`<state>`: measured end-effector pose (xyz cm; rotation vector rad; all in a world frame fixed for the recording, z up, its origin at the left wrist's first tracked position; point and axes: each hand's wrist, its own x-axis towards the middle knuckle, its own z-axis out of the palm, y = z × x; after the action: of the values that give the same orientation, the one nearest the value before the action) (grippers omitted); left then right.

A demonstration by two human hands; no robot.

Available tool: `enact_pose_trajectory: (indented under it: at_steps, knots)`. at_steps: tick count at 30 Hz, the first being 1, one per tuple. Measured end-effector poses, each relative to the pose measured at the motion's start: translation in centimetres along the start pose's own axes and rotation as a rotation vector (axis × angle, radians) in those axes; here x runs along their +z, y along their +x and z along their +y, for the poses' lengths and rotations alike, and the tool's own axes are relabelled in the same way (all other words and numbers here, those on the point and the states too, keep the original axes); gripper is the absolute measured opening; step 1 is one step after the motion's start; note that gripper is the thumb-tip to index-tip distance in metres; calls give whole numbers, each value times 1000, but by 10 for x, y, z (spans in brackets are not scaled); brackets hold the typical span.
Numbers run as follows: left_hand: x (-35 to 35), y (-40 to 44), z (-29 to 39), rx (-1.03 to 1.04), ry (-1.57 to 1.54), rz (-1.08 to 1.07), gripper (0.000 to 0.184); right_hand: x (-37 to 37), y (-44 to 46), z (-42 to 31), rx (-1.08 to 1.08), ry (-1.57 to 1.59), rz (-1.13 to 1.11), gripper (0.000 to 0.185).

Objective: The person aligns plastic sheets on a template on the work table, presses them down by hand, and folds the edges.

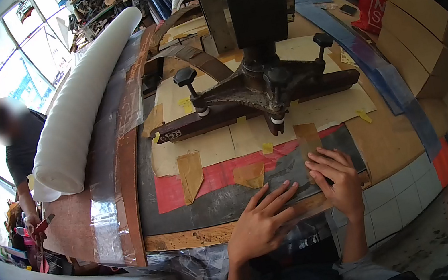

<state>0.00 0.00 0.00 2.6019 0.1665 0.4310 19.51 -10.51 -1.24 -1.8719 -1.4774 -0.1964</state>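
My left hand lies with its fingers spread over the dark mat at the near edge of the worktable. To its right, my right hand rests with fingers stretched out beside a strip of brown tape. Neither hand visibly grips anything. A blurred brownish patch between the hands cannot be made out. Further brown tape pieces cross a red sheet under the pale board. Above the board stands a dark metal press head with black knobs and a long crossbar.
A white foam roll and brown strips lie on the left. Cardboard boxes, a red bag and a blue plastic strip are on the right. Another person stands at far left, holding a red tool.
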Motion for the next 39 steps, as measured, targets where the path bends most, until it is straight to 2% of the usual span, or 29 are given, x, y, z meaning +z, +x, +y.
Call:
enact_pose_trajectory:
  at_steps: [14, 39]
  knots:
    - [1, 1, 0, -16, -37, 10, 36, 0, 0, 0, -9, 9, 24, 18]
    - [2, 0, 0, -2, -8, 29, 37, 0, -1, -1, -11, 4, 42, 17]
